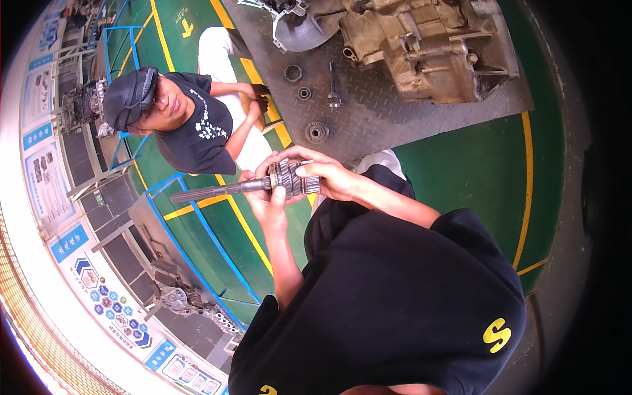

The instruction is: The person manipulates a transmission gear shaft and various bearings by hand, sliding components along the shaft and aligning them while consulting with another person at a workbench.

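Note:
A transmission gear shaft (220, 190), long and splined with a cluster of helical gears at one end, is held level in front of my body. My left hand (268, 205) is closed round it from below, where the bare shaft meets the gears. Across the gear end lies my right hand (329, 174), its thumb on the gears and its fingers wrapped over the far side. The bare shaft points left. Part of the gear cluster is hidden behind my fingers.
On the metal plate (395, 125) ahead sit a large gearbox housing (428, 49), an open casing (303, 29), a bearing (316, 132), two rings and a small pinion shaft (333, 85). A seated person (197, 118) is at the left, near blue rails (217, 240).

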A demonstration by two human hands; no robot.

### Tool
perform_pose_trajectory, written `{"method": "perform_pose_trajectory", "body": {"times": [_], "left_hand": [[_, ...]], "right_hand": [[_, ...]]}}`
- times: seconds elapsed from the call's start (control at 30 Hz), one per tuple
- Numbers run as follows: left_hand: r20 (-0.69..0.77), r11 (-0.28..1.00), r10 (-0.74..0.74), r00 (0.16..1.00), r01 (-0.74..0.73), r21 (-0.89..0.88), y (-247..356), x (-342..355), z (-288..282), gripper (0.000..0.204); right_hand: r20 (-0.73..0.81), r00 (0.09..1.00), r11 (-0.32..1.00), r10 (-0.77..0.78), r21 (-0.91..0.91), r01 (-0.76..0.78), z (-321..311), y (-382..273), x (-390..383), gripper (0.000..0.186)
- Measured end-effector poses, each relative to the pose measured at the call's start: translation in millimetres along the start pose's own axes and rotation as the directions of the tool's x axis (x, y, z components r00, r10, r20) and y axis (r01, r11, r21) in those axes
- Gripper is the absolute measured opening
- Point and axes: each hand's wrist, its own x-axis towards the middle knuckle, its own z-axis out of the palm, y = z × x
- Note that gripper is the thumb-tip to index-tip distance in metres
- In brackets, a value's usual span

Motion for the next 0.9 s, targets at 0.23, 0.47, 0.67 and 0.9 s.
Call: {"method": "perform_pose_trajectory", "body": {"times": [0.23, 0.47, 0.67, 0.9], "left_hand": [[0.173, 0.987, 0.090, 0.981, -0.111, 0.114, 18, 5, 2, 0.088], [0.078, 0.974, 0.140, 0.987, -0.151, 0.171, 60, 4, 12, 0.105], [0.121, 0.937, 0.185, 0.975, -0.212, 0.277, 76, 2, 19, 0.109], [0.507, 0.747, 0.073, 0.859, -0.384, 0.542, 78, 14, 33, 0.071]], "right_hand": [[-0.068, 0.991, 0.959, 0.116, 0.269, -0.094, 13, -4, -4, 0.042], [0.126, 0.987, 0.924, 0.105, 0.354, -0.144, 23, -4, -6, 0.049], [0.101, 0.988, 0.940, 0.112, 0.312, -0.139, 32, -7, -7, 0.059], [0.026, 0.999, 0.919, 0.025, 0.393, -0.033, 8, 5, -17, 0.063]]}}
